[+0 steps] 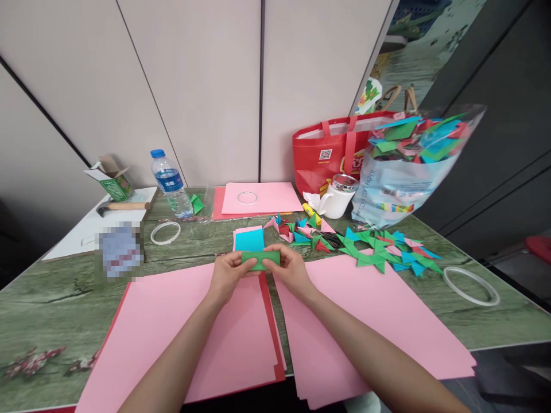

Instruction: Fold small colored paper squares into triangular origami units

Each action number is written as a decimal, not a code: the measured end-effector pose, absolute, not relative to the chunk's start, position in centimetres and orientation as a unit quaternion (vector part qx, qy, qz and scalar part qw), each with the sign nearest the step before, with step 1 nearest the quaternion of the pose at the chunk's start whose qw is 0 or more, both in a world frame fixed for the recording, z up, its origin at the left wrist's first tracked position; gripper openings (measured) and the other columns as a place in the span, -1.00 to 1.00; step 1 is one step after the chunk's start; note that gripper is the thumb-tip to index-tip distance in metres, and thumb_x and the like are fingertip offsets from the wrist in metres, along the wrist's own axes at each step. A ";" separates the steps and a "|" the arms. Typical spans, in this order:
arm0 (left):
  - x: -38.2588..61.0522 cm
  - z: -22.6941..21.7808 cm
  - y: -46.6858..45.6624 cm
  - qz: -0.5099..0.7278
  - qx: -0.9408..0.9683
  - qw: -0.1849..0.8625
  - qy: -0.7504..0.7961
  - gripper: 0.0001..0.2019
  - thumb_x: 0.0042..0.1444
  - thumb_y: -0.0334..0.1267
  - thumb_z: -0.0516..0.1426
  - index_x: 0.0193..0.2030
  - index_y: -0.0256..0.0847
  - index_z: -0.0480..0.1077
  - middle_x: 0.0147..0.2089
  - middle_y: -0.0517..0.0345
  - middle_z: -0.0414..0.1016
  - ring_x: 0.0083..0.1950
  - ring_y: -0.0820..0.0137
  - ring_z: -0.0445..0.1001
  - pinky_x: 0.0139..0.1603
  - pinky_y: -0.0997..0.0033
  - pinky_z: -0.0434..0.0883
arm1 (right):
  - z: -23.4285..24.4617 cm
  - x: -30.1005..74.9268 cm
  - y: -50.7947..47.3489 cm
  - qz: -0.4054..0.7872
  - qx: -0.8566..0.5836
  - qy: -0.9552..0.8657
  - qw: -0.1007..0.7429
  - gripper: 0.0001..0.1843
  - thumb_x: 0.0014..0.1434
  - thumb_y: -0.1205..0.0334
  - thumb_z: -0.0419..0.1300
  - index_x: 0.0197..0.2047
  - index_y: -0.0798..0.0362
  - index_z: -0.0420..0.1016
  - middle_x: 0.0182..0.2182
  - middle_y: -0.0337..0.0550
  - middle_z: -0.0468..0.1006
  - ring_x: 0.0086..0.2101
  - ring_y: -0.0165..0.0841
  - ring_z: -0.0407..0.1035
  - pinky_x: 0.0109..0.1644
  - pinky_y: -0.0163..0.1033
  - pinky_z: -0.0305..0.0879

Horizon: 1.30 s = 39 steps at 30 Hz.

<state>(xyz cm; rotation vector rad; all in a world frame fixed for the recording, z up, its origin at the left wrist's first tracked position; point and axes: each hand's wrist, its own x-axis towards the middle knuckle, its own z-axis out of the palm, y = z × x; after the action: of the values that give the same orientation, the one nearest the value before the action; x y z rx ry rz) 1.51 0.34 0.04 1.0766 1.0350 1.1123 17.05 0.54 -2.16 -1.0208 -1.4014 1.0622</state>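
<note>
A folded strip of green paper (pixel 260 257) is held level between my two hands, above the near part of the table. My left hand (pixel 230 272) pinches its left end, thumb in front and fingers behind. At the other end, my right hand (pixel 290 267) grips it the same way. Just beyond lies a small stack of square paper with a blue sheet (pixel 249 239) on top and pink below. Large pink sheets lie under my forearms, a left stack (pixel 172 321) with red edges and a right stack (pixel 365 321).
Folded paper pieces (pixel 301 234) and a green paper ring (pixel 365 252) lie right of centre. Behind stand a white mug (pixel 338 201), a red bag (pixel 314 158) and a filled plastic bag (pixel 396 183). A water bottle (pixel 172 183), hammer (pixel 124 205) and white ring (pixel 166 233) are left.
</note>
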 end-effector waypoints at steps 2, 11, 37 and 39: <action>1.6 0.1 0.3 0.475 0.463 0.597 0.451 -0.72 -0.25 -0.18 0.30 -0.39 -0.31 0.47 -0.38 0.12 0.56 -0.32 0.26 0.51 -0.21 0.17 0.48 | -2.1 17.1 0.6 0.421 -0.431 -0.608 0.517 -0.76 -0.04 0.20 0.17 -0.24 0.04 0.42 -0.33 -0.17 0.46 -0.36 -0.33 0.34 -0.33 -0.26 0.30; 1.8 0.1 0.2 0.460 0.460 0.608 0.455 -0.79 -0.27 -0.21 0.30 -0.51 -0.29 0.44 -0.48 0.20 0.53 -0.36 0.32 0.49 -0.24 0.19 0.50 | -1.9 17.1 0.5 0.398 -0.452 -0.614 0.509 -0.80 -0.01 0.12 0.17 -0.35 0.03 0.49 -0.38 -0.17 0.52 -0.31 -0.28 0.37 -0.25 -0.22 0.27; 2.0 0.2 0.0 0.479 0.455 0.595 0.458 -0.75 -0.27 -0.15 0.29 -0.49 -0.29 0.45 -0.52 0.23 0.45 -0.43 0.40 0.43 -0.27 0.24 0.49 | -1.5 16.9 0.4 0.438 -0.472 -0.547 0.535 -0.77 -0.12 0.13 0.25 -0.39 0.09 0.43 -0.48 -0.21 0.47 -0.45 -0.37 0.31 -0.40 -0.31 0.23; 2.0 0.1 0.0 0.479 0.460 0.591 0.457 -0.77 -0.26 -0.17 0.29 -0.48 -0.30 0.46 -0.52 0.22 0.47 -0.43 0.39 0.44 -0.27 0.23 0.49 | -1.5 16.9 0.4 0.455 -0.463 -0.535 0.540 -0.77 -0.14 0.13 0.27 -0.41 0.09 0.43 -0.51 -0.24 0.45 -0.48 -0.40 0.29 -0.41 -0.32 0.22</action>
<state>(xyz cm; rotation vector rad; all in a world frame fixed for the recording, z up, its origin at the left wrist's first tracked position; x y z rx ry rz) 1.97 0.03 0.07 1.0709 1.0640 1.1137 16.92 0.40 -1.49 -1.1008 -1.2712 1.0819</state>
